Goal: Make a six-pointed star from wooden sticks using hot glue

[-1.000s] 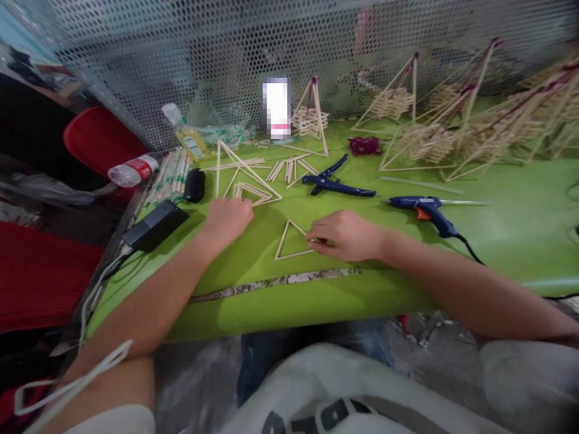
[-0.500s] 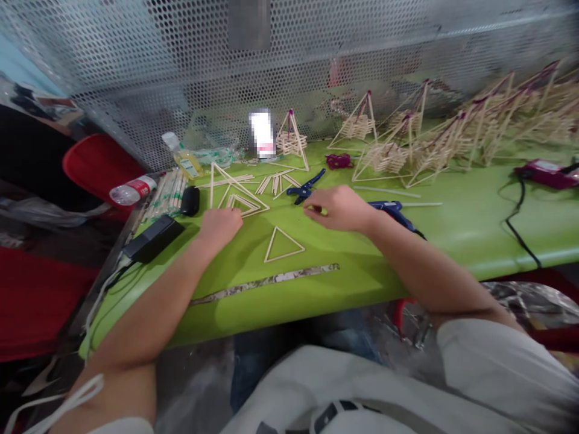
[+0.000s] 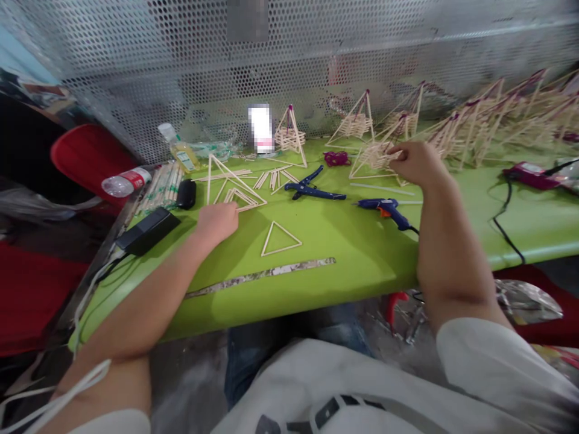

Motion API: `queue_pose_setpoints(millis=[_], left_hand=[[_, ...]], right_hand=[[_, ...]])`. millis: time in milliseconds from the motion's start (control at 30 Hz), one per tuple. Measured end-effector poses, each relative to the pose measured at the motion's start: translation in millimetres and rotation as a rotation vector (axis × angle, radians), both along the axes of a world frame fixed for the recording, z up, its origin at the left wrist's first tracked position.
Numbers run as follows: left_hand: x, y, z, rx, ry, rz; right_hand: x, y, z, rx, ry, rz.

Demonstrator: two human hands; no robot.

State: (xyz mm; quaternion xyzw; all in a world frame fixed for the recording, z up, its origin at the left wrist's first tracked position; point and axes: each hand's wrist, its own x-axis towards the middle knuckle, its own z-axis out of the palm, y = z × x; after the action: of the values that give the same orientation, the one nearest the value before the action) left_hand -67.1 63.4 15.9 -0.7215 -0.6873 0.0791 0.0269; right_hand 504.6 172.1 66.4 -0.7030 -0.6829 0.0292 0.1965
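My left hand [image 3: 216, 220] rests on the green table [image 3: 344, 241] with its fingers curled at the corner of a pile of nested stick triangles [image 3: 239, 194]. A single stick triangle [image 3: 279, 239] lies flat in front of me. My right hand [image 3: 416, 163] has reached to the far right and its fingers close on a stick pyramid model [image 3: 377, 158] standing among a row of similar models. A blue glue gun [image 3: 386, 208] lies just below that hand.
Blue cutters [image 3: 312, 187], loose sticks [image 3: 274, 178], a black case [image 3: 186, 193], a black adapter [image 3: 145, 230], a plastic bottle [image 3: 121, 182] and a small yellow bottle [image 3: 178, 147] lie at the left. A perforated metal screen [image 3: 289, 54] backs the table. A pink device [image 3: 534, 175] sits far right.
My right hand left the single triangle, passed over the cutters and reached to the stick pyramid at the right. The left hand stayed at the triangle pile.
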Motion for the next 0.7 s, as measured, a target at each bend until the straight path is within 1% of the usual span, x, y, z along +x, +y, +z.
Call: queue_pose_setpoints(millis=[100,200,433,700], left_hand=[[0,-2,-0.2,0.003,0.001,0.006],[1,-2,0.4,-0.003,-0.008,0.01],[3,-2,1.1,-0.012,-0.017,0.041],[3,-5,1.8,-0.026,-0.001,0.013]], right_hand=[[-2,11,-10.9,-0.042,0.011,0.025],[-2,16,-14.5,-0.064,0.013,0.031],[-5,10,-12.0,-0.083,0.017,0.039],[-9,8,-10.0,-0.139,0.024,0.078]])
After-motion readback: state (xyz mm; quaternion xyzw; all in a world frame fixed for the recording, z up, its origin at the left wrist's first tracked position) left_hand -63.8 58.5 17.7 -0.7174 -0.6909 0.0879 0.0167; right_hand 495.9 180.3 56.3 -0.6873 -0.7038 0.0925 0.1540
